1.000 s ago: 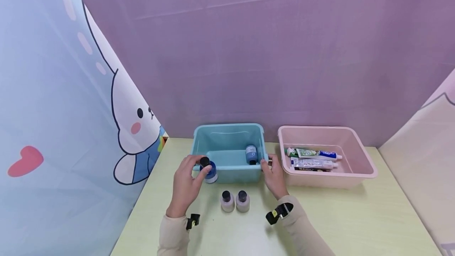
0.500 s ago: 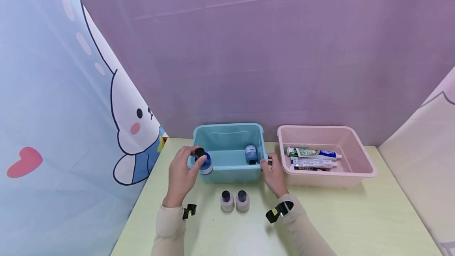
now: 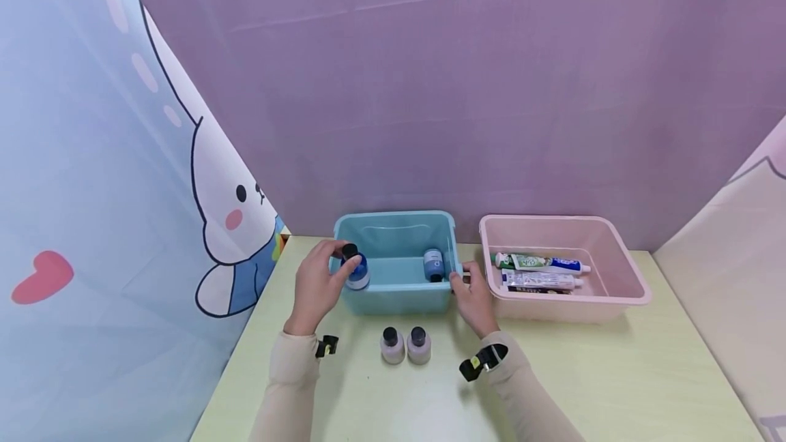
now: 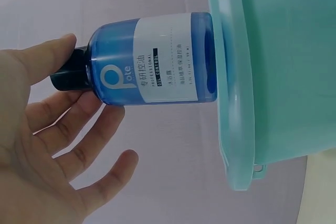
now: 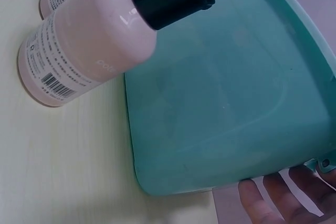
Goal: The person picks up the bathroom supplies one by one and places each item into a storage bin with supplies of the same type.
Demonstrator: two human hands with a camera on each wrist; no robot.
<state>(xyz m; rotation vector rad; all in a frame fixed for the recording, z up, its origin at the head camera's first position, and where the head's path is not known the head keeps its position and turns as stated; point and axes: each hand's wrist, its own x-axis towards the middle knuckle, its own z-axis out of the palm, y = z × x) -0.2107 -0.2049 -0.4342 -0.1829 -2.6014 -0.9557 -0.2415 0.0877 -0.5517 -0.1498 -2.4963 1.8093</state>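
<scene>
My left hand pinches a blue bottle by its black cap, thumb on one side and fingertips on the other. The bottle is at the front left rim of the teal bin; in the left wrist view its base is beside the bin's rim. Its white label faces that camera. My right hand grips the bin's front right corner, thumb on the rim. In the right wrist view several fingers show beside the bin wall. Inside the bin lies another blue bottle, its cap toward me.
Two pale pink bottles with black caps, a left one and a right one, stand upright before the bin. To the right, a pink bin holds several toothpaste tubes. A purple cloth wall rises behind.
My left hand has lifted the blue bottle from in front of the teal bin's wall and moved it farther back, to the rim. My right hand stays on the bin's corner.
</scene>
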